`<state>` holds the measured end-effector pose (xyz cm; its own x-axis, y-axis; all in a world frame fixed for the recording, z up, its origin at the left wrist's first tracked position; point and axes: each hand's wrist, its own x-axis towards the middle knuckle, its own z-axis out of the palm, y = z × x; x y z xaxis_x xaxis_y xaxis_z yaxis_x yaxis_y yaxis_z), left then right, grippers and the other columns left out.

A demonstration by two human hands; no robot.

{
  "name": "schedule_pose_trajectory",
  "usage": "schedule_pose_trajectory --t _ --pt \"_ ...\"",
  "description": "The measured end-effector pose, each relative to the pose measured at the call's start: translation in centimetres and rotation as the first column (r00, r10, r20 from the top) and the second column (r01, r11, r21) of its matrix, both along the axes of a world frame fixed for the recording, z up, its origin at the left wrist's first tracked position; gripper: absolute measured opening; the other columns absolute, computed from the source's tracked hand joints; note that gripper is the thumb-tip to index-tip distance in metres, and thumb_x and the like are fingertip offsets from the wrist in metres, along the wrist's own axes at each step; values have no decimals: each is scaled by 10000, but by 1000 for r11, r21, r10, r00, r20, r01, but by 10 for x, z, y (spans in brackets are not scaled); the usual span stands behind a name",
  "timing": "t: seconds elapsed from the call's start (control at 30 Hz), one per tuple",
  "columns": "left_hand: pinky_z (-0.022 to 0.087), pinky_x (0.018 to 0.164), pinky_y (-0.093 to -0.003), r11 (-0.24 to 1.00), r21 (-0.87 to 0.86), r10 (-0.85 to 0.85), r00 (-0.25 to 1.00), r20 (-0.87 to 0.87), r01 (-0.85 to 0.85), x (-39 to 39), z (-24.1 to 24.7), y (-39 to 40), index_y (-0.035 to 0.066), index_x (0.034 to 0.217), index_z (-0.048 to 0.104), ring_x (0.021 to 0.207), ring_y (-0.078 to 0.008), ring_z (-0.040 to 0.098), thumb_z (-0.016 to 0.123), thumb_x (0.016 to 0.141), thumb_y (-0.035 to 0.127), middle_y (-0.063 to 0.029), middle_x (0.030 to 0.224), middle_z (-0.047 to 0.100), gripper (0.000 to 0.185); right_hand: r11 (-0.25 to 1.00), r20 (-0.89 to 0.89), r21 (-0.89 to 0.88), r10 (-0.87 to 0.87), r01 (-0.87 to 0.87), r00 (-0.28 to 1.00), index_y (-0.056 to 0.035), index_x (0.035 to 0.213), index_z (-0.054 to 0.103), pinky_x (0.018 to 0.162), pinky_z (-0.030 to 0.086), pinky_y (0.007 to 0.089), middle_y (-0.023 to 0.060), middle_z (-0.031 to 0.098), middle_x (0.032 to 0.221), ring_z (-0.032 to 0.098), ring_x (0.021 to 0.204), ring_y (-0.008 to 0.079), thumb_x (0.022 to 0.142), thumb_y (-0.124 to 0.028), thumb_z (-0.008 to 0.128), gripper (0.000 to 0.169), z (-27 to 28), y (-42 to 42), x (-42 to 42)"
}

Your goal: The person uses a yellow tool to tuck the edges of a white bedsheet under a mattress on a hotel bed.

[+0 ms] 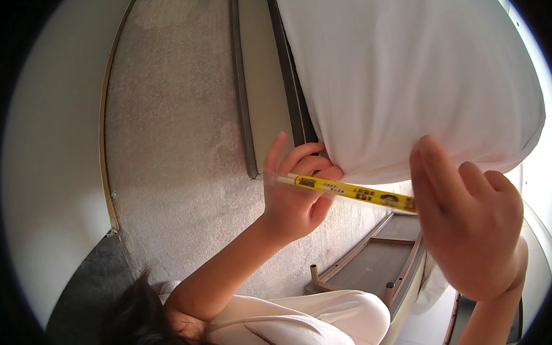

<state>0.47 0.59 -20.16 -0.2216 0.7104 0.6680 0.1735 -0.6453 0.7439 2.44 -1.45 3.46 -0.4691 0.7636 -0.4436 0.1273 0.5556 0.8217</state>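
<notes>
A pair of wrapped disposable chopsticks [349,188], in a clear sleeve with a yellow printed band, slants across the middle of the view. My right hand [469,216] holds it by its right end, fingers curled and back of the hand towards me. Behind the sleeve's left end is my left hand [290,199], with one finger raised and the others bent. Those bent fingertips meet the lower left corner of a large white cloth-covered bulk [405,76]. Whether they grip the cloth or only touch it is unclear. The right fingertips overlap the cloth's lower part.
A dark-edged beige panel [266,81] runs beside the white cloth. Left of it spreads a grey textured surface [173,107]. Brown-framed furniture with short legs [375,260] is below the hands. My white-clothed knee [363,311] and dark hair [148,314] show at the bottom.
</notes>
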Motion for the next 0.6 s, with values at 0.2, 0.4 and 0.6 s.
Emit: schedule_pose_trajectory --t 0.2,0.4,0.6 --pt "302 938 -418 994 11 106 991 76 -107 11 4 -7 143 757 590 841 -170 515 730 633 154 18 808 557 187 999 27 -46 30 -29 999 20 793 600 459 351 250 26 541 935 414 533 105 598 -33 653 209 12 0 3" --pt "331 921 -353 981 130 136 986 92 -147 17 -10 7 160 748 601 878 -161 546 709 630 110 32 831 605 168 986 -75 -127 -117 107 990 10 787 572 471 369 252 43 550 920 468 551 110 603 -45 644 205 11 -7 7" --pt "250 995 -413 997 78 6 999 -52 -2 0 -10 13 129 788 622 968 -187 561 654 746 169 17 833 636 66 995 -56 -86 49 -54 997 2 839 581 448 363 228 60 554 914 491 543 100 596 -50 644 257 5 -3 17"
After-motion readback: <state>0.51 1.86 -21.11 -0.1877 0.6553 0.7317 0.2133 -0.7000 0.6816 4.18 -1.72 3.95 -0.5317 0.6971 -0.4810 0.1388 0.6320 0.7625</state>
